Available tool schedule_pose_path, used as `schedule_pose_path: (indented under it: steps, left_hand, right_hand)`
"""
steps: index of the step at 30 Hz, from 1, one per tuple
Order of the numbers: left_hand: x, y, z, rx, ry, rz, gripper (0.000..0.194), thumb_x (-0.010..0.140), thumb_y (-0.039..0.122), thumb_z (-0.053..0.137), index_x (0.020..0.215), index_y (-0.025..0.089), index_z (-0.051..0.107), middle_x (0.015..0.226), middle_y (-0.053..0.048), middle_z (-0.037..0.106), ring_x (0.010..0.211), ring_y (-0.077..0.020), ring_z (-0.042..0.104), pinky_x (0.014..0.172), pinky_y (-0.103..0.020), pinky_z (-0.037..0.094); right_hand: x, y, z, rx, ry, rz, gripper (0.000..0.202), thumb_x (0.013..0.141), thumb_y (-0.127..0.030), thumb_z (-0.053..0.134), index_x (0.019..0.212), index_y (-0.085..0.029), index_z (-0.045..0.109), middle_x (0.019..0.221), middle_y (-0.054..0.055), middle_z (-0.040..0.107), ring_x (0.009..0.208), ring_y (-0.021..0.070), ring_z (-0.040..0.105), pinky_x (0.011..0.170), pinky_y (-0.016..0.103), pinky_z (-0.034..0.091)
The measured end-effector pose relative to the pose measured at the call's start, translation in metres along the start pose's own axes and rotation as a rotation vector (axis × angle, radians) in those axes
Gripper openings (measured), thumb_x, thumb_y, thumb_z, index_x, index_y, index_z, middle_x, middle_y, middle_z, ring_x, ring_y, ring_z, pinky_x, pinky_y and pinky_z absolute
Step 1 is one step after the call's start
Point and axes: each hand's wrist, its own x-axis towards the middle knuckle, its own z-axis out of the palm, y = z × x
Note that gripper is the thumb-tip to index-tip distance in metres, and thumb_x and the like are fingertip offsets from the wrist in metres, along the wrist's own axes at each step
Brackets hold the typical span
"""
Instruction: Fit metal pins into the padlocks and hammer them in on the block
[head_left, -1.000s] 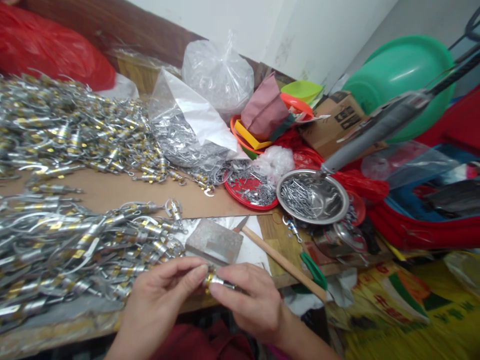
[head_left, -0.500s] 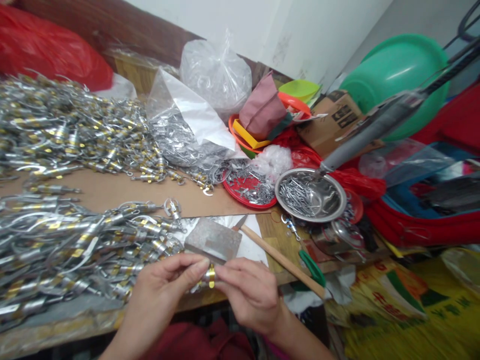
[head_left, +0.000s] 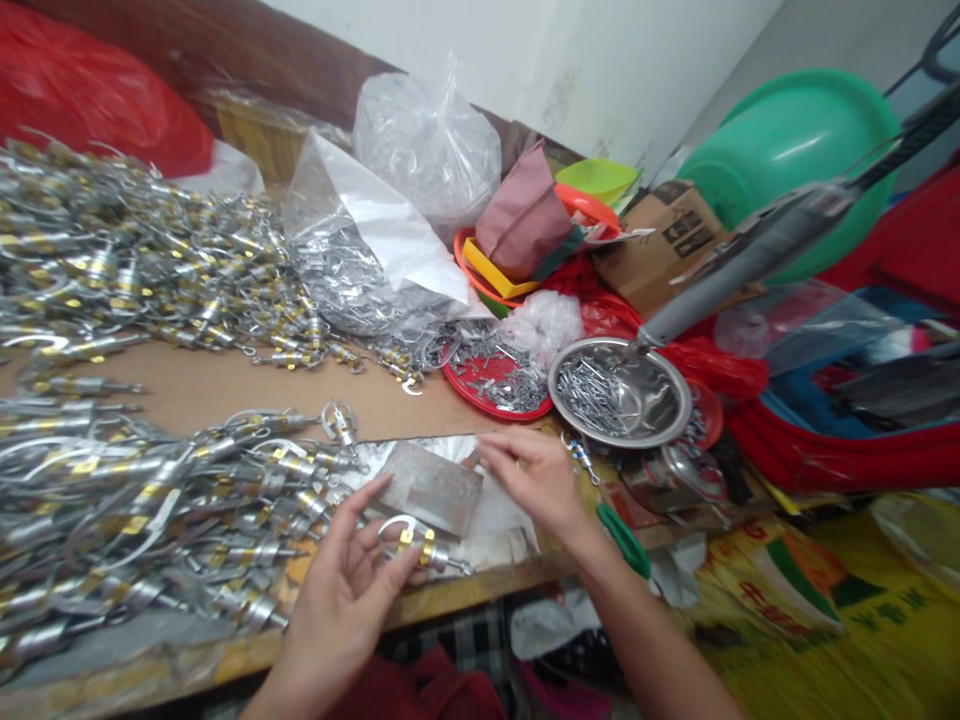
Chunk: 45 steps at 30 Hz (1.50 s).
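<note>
My left hand holds a silver metal piece with yellow bands and a curved hook between thumb and fingers, at the near edge of a grey metal block. Beyond the block's right end, my right hand reaches over the white sheet, fingers drawn together. What they grip, if anything, is hidden; the wooden-handled hammer seen earlier no longer shows. Many similar hooked pieces lie heaped to the left of the block.
A steel bowl of pins and a red plate of small metal parts stand behind my right hand. Green-handled scissors lie at the table's right edge. A grey metal arm slants above the bowl.
My right hand has let go of the banded piece and moved up and right to the block's far right side. My left hand keeps the piece, its fingers now more spread.
</note>
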Motion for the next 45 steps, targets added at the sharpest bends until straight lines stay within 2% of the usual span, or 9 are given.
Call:
schedule_pose_path:
  steps: [2,6,16,21,25,27,30,36,45]
  left_hand:
    - [0.003,-0.004,0.0,-0.003,0.016,0.043,0.066,0.063,0.028,0.069,0.12,0.022,0.035,0.077,-0.003,0.062,0.069,-0.0189,0.064,0.06,-0.03,0.056]
    - [0.006,-0.01,0.003,-0.029,0.053,0.075,0.065,0.063,0.025,0.069,0.119,0.022,0.035,0.073,-0.001,0.062,0.066,-0.0178,0.064,0.058,-0.029,0.056]
    - [0.01,-0.015,0.007,-0.092,0.154,0.116,0.06,0.056,0.018,0.073,0.105,0.022,0.038,0.066,0.003,0.061,0.058,-0.0166,0.064,0.054,-0.031,0.057]
    - [0.013,-0.019,0.007,-0.142,0.174,0.141,0.061,0.054,0.014,0.073,0.102,0.023,0.036,0.065,0.003,0.061,0.058,-0.0165,0.063,0.054,-0.036,0.057]
    - [0.012,-0.019,0.008,-0.162,0.2,0.144,0.061,0.053,0.015,0.074,0.101,0.022,0.037,0.064,0.004,0.061,0.057,-0.0159,0.063,0.053,-0.034,0.057]
    - [0.011,-0.019,0.008,-0.157,0.195,0.15,0.059,0.054,0.015,0.073,0.101,0.022,0.037,0.064,0.004,0.061,0.057,-0.0151,0.062,0.054,-0.031,0.056]
    - [0.011,-0.02,0.007,-0.156,0.172,0.158,0.058,0.056,0.014,0.073,0.101,0.023,0.037,0.065,0.003,0.062,0.058,-0.0144,0.063,0.055,-0.03,0.056]
    - [0.011,-0.021,0.008,-0.156,0.192,0.171,0.056,0.057,0.013,0.072,0.101,0.023,0.038,0.065,0.004,0.062,0.059,-0.0136,0.062,0.056,-0.027,0.055]
    - [0.011,-0.021,0.007,-0.164,0.174,0.182,0.056,0.058,0.013,0.071,0.1,0.023,0.036,0.065,0.004,0.063,0.054,-0.0111,0.062,0.054,-0.023,0.054]
  right_hand:
    - [0.038,0.026,0.001,-0.399,-0.059,0.036,0.029,0.087,-0.018,0.039,0.106,-0.02,0.061,0.103,0.005,0.064,0.093,0.0129,0.058,0.082,0.023,0.043]
    - [0.094,0.06,0.016,-0.528,-0.204,0.035,0.027,0.079,-0.018,0.05,0.103,-0.023,0.063,0.093,0.007,0.067,0.088,0.022,0.06,0.077,0.031,0.044]
    - [0.12,0.074,0.026,-0.489,-0.288,0.001,0.03,0.067,-0.011,0.056,0.093,-0.022,0.066,0.089,0.008,0.067,0.084,0.023,0.06,0.075,0.029,0.044]
    - [0.1,0.057,0.016,-0.332,-0.167,-0.001,0.021,0.077,-0.014,0.05,0.088,-0.017,0.068,0.09,0.006,0.068,0.084,0.0158,0.061,0.079,0.024,0.044]
    - [0.042,0.014,0.012,-0.137,-0.15,-0.07,0.018,0.079,-0.017,0.052,0.085,-0.018,0.068,0.083,0.002,0.069,0.075,0.0095,0.062,0.07,0.017,0.047]
    - [0.01,-0.007,0.013,0.148,-0.129,-0.196,0.016,0.077,-0.015,0.053,0.079,-0.018,0.069,0.075,0.003,0.068,0.07,0.0115,0.061,0.065,0.021,0.048]
    - [-0.02,-0.027,0.011,0.21,-0.148,-0.276,0.021,0.076,-0.01,0.05,0.084,-0.017,0.068,0.076,0.005,0.066,0.071,0.014,0.059,0.065,0.025,0.047]
    - [-0.012,-0.032,-0.001,0.088,-0.402,-0.199,0.019,0.073,-0.006,0.053,0.078,-0.016,0.068,0.067,0.001,0.063,0.063,0.0121,0.056,0.062,0.021,0.044]
    - [0.003,-0.029,0.026,0.271,-0.386,-0.191,0.013,0.072,-0.013,0.062,0.082,-0.016,0.07,0.069,0.002,0.064,0.063,0.0109,0.057,0.059,0.019,0.043]
